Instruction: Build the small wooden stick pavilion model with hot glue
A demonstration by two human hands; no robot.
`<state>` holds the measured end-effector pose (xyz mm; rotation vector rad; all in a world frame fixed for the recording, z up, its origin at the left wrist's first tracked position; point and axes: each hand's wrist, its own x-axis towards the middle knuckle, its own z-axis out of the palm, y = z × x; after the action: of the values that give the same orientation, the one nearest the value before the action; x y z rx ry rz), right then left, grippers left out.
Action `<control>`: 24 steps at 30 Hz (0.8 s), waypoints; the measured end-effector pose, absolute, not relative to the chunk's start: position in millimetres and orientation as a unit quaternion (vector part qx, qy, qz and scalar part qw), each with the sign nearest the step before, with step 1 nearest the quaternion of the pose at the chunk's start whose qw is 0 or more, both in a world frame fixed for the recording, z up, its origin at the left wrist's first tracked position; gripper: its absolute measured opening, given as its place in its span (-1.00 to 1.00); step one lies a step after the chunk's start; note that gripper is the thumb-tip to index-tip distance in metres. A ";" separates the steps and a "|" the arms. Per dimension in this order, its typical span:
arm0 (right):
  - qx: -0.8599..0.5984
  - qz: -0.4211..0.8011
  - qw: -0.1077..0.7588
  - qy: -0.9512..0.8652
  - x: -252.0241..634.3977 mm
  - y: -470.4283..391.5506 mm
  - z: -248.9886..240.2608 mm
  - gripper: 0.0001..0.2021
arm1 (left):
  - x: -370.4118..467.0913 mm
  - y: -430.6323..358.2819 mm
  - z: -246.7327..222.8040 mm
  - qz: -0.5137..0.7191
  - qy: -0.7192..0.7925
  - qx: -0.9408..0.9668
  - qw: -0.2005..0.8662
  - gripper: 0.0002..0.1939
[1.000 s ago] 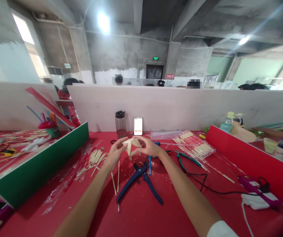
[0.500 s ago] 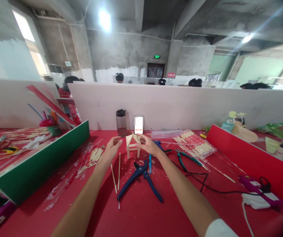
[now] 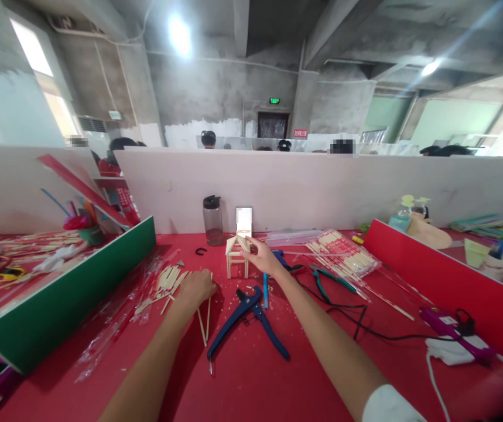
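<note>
A small house model made of pale wooden sticks (image 3: 232,255), with a pitched roof, stands upright on the red table. My right hand (image 3: 260,257) grips it at its right side, by the roof edge, with thumb and fingers closed on it. My left hand (image 3: 197,287) is lowered, back upward, over the upper ends of two long wooden sticks (image 3: 208,319) on the table. Its fingers are mostly hidden beneath it. Left of it lies a pile of short wooden sticks (image 3: 170,281). Just in front of the house rests a blue-handled cutter (image 3: 251,302) with its handles spread.
Behind the house stand a lit phone (image 3: 244,223) and a dark-lidded bottle (image 3: 212,220). To the right lie a blue pen (image 3: 266,292), green-handled pliers (image 3: 334,284), bagged sticks (image 3: 348,255) and a black cable (image 3: 380,332). A green board (image 3: 79,287) and a red board (image 3: 444,287) flank the workspace.
My left hand has moved down and away from beside the house to the two long sticks. A small dark curved piece now shows left of the bottle. My right hand stays on the house.
</note>
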<state>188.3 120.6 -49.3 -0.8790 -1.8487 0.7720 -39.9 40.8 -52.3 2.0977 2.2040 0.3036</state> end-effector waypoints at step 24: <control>-0.344 0.323 0.447 -0.760 193.2 123.7 -50.4 -0.37 | -36.3 43.8 -37.5 0.127 0.736 0.663 -0.058 -0.54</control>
<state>193.2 123.7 -50.4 -0.8523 -1.8805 0.8003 -36.3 43.8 -37.5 2.1617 2.4005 0.4136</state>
